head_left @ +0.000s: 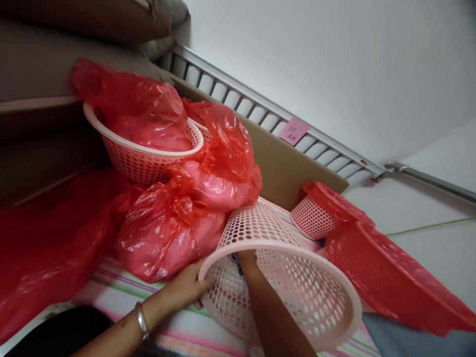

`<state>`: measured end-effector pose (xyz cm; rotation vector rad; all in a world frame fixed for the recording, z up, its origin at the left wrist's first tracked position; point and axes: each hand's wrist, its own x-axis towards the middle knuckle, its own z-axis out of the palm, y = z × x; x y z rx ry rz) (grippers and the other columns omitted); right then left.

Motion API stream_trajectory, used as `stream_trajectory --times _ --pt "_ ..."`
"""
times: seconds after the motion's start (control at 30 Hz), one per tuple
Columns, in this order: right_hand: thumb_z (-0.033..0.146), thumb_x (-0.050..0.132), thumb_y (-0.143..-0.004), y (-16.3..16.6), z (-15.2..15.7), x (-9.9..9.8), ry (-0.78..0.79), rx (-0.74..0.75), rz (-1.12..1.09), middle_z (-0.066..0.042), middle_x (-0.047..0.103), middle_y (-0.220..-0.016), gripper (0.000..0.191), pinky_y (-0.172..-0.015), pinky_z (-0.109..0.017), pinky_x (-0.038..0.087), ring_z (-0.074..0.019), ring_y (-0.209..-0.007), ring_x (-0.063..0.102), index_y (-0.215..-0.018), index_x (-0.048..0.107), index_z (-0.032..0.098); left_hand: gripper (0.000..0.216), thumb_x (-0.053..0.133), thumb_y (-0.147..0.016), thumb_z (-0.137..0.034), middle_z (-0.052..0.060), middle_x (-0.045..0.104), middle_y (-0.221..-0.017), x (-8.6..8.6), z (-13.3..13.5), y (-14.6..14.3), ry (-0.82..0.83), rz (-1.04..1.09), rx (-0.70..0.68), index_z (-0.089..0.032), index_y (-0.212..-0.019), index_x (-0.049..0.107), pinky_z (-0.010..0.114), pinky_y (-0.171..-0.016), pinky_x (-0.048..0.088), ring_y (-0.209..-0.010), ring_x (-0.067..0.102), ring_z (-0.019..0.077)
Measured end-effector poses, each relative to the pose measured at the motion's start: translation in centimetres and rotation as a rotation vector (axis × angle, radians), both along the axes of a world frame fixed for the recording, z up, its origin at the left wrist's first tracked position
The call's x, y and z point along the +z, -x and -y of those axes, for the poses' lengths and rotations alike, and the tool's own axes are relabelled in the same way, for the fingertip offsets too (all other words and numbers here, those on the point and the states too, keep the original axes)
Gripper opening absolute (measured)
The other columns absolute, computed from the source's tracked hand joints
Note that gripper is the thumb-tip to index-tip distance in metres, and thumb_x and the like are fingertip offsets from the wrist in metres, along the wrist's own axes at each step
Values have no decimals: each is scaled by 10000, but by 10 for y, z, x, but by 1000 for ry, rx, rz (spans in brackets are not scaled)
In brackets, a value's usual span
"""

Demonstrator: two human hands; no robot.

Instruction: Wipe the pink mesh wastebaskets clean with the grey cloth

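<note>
"On the striped sheet [122,287], which way does the pink basket [267,233] lie?"

"Over on its side. Its wide mouth faces back toward the person, dipping a little to the right, and the narrower base points away."

"So its long axis runs from near to far?"

"Yes, from the mouth close by to the base farther off, slanting slightly left as it goes."

"What about the left hand [195,280]?"

"Its fingers are bent in close on the left side of the rim, holding it."

"And the right hand [246,255]?"

"Reaching in through the mouth. The fingers are mostly hidden, so I can't tell how far open they are, or whether they hold anything."

"What's around the basket?"

"A red bag [163,238] just to its left, and a second basket [141,163], upright, farther back."
</note>
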<state>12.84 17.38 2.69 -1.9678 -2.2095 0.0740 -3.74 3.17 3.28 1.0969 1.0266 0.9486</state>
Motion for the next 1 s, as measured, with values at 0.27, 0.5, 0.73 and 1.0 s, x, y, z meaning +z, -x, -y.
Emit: stream_trajectory --times 0.27,0.5,0.73,1.0 --pt "236 447 -859 11 17 12 -21 23 139 -119 641 -987 240 -821 -326 412 -239 -963 576 -977 638 150 390 461 -821 -362 101 685 -828 -2 4 -5 2 -9 -7 -119 -1107 568 239 -423 501 -513 636 161" --pt "204 466 -755 -1 129 -3 -11 119 222 -122 627 -1009 367 -816 -330 408 -254 -939 575 -1098 593 165 370 450 -838 -382 71 691 -725 -5 6 -9 -23 39 -5 -143 -1087 583 209 -403 493 -505 650 159" --pt "203 489 -720 -31 165 -9 68 33 181 -130 609 -1055 419 -865 -356 400 -269 -991 560 -1127 584 172 434 486 -823 -360 64 682 -804 -12 16 -34 -32 126 -85 -180 -1217 498 153 -359 482 -519 649 134" --pt "242 504 -831 -16 72 6 -5 -81 39 -92 627 -969 206 -827 -331 424 -245 -939 573 -975 624 158 452 483 -791 -263 96 663 -867 -17 15 -40 -17 136 -90 -153 -1229 494 156 -339 476 -488 621 119"
